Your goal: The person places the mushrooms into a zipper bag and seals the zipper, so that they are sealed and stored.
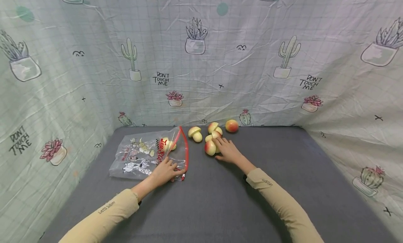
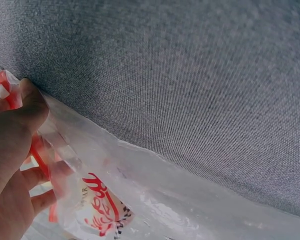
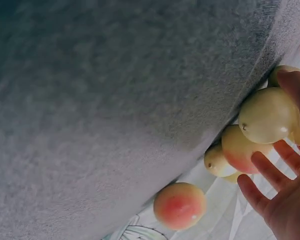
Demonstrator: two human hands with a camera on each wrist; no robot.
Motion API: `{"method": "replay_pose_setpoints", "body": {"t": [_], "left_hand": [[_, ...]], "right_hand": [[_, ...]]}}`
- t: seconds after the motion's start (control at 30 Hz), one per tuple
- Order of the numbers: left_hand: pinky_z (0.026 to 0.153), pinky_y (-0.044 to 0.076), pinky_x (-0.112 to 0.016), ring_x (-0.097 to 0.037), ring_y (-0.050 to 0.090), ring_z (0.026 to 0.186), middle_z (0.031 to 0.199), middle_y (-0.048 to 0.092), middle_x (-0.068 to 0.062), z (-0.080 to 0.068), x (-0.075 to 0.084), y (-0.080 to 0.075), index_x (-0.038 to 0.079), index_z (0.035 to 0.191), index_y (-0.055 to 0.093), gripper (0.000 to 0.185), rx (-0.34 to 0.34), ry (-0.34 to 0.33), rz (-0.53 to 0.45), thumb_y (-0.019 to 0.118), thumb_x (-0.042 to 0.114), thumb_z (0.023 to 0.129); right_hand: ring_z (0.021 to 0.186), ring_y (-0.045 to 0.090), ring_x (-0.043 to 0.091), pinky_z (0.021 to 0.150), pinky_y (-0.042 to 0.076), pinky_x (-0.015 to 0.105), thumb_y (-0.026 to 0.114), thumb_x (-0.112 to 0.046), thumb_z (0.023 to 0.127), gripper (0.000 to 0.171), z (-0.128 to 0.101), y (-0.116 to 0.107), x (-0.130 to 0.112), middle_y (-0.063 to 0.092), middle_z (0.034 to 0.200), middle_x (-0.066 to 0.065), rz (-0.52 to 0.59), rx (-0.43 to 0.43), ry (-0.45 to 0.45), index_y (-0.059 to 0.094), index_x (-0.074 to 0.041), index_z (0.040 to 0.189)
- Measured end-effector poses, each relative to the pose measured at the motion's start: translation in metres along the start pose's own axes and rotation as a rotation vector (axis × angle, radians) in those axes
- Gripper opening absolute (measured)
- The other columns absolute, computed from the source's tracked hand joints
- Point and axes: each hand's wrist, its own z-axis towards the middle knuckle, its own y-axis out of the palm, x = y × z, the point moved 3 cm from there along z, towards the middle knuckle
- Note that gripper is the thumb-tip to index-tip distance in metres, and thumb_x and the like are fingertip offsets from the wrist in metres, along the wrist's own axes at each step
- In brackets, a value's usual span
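Hand (image 3: 285, 200) beside perhaps toy mushrooms (image 3: 267, 116)

Glossy plastic bag (image 1: 148, 155); seemingly matt cloth (image 1: 220, 201)

Light was soft and even, shadows faint. The head view bowed strongly at its edges. Near the fingers (image 3: 262, 167), the right wrist view was blurred and dim.

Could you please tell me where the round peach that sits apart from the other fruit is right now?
In the head view the peach lies at the back of the grey table, by the cactus cloth, just right of the mushroom cluster.
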Motion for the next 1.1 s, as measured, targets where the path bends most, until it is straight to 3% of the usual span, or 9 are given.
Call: {"method": "replay_pose_setpoints", "body": {"t": [0.43, 1.1], "left_hand": [[0.077, 0.042, -0.035, -0.018, 0.054, 0.076, 0.088, 0.060, 0.002, 0.0000, 0.0000, 0.0009, 0.036, 0.117, 0.053, 0.055, -0.036, 0.003, -0.017, 0.064, 0.042, 0.064], [0.076, 0.042, -0.034, -0.017, 0.052, 0.074, 0.086, 0.058, 0.002, -0.0009, 0.0007, 0.0023, 0.039, 0.117, 0.051, 0.055, -0.021, 0.006, 0.004, 0.063, 0.044, 0.063]], "right_hand": [[0.106, 0.051, 0.029, 0.083, 0.041, 0.047, 0.069, -0.031, 0.075, 0.075, 0.0008, 0.0027, -0.0015, 0.052, 0.124, 0.012, 0.067, -0.061, 0.043, 0.030, -0.006, 0.134], [0.095, 0.052, 0.025, 0.072, 0.043, 0.040, 0.071, -0.022, 0.071, 0.064, 0.0020, 0.0017, -0.0059, 0.054, 0.109, 0.009, 0.016, 0.042, -0.037, 0.039, -0.009, 0.126]]}}
